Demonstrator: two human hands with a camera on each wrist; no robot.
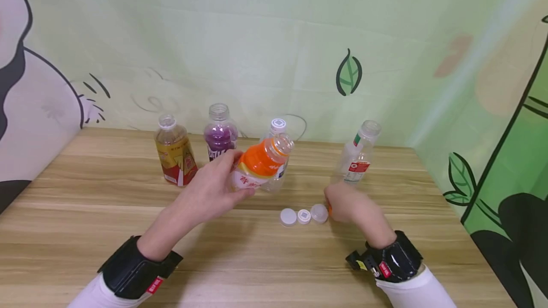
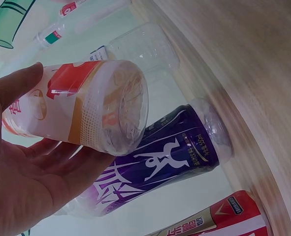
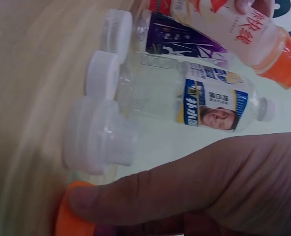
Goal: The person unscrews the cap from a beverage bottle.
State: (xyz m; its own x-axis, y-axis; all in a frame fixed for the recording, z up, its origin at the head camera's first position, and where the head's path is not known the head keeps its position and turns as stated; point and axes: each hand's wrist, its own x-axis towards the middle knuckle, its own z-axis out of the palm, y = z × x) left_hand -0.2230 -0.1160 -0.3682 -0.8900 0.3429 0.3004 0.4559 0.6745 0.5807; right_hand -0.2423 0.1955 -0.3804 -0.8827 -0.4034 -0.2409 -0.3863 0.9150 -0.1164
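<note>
My left hand (image 1: 205, 194) grips an uncapped bottle with an orange neck and a white label (image 1: 259, 163), tilted with its mouth to the upper right and held above the table. In the left wrist view its clear base (image 2: 125, 108) faces the camera. My right hand (image 1: 354, 206) is low at the tabletop, pinching an orange bottle cap (image 3: 76, 209). In the right wrist view the thumb lies on this cap; the other fingers are mostly hidden. Beside it, in a row, are a translucent cap (image 1: 318, 213), a small white cap (image 1: 304, 216) and a white cap (image 1: 288, 217).
At the back stand an uncapped yellow-and-red bottle (image 1: 174, 153), an uncapped purple bottle (image 1: 220, 132) and a clear bottle with a white cap (image 3: 219, 96), partly behind the held bottle. A clear uncapped bottle (image 1: 359, 151) stands beyond my right hand. A printed cloth wall (image 1: 257, 61) borders the table.
</note>
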